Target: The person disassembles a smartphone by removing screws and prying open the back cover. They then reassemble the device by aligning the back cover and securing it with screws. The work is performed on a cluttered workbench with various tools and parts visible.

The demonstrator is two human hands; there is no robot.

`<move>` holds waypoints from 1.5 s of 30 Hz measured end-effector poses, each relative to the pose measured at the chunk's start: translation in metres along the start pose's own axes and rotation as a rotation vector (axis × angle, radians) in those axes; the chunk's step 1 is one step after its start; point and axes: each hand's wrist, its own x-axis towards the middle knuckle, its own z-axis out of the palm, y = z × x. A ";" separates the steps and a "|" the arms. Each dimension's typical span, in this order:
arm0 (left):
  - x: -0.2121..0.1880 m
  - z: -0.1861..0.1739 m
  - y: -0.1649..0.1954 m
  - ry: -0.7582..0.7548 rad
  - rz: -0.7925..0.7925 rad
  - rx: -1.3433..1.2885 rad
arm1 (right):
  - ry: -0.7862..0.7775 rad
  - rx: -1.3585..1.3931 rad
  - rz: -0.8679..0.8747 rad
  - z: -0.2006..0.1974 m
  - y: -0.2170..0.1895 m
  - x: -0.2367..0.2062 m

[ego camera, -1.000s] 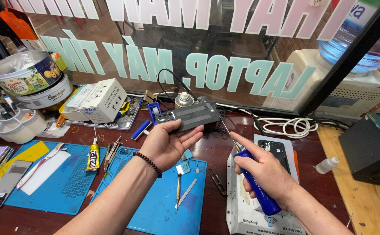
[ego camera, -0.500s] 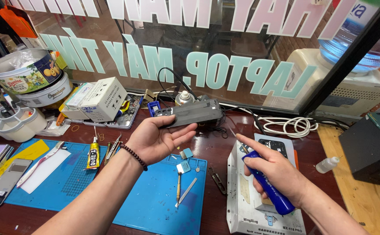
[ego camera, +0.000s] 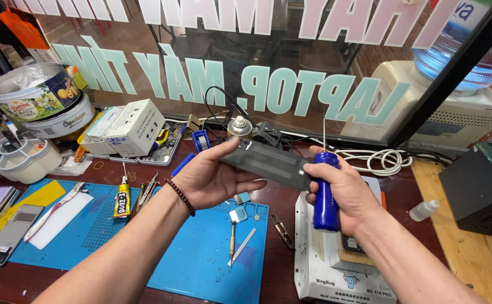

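Note:
My left hand holds a flat dark grey phone panel up over the bench, fingers under it and thumb along its near edge. My right hand grips a blue bottle upright by its body, with a thin needle tip pointing up. The bottle's top sits right beside the panel's right end. A beaded bracelet is on my left wrist. Both hands hover above a blue work mat and a white heating machine.
On the mats lie a glue tube, tweezers, a small scraper, a phone and a white strip. White boxes, round tins, a cup of tools, a white cable and a small dropper bottle ring the bench. Glass stands behind.
My right hand has lifted the blue bottle from a low, tilted hold to upright beside the panel's right end. My left hand has kept the panel raised, shifting slightly.

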 end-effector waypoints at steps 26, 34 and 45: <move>0.051 0.005 -0.012 0.287 0.460 -0.485 | -0.304 -0.813 0.085 0.052 0.013 -0.071; 0.048 0.010 -0.012 0.328 0.470 -0.507 | -0.255 -0.783 0.140 0.054 0.012 -0.071; 0.053 0.003 -0.012 0.302 0.475 -0.474 | -0.301 -0.713 0.134 0.046 0.014 -0.069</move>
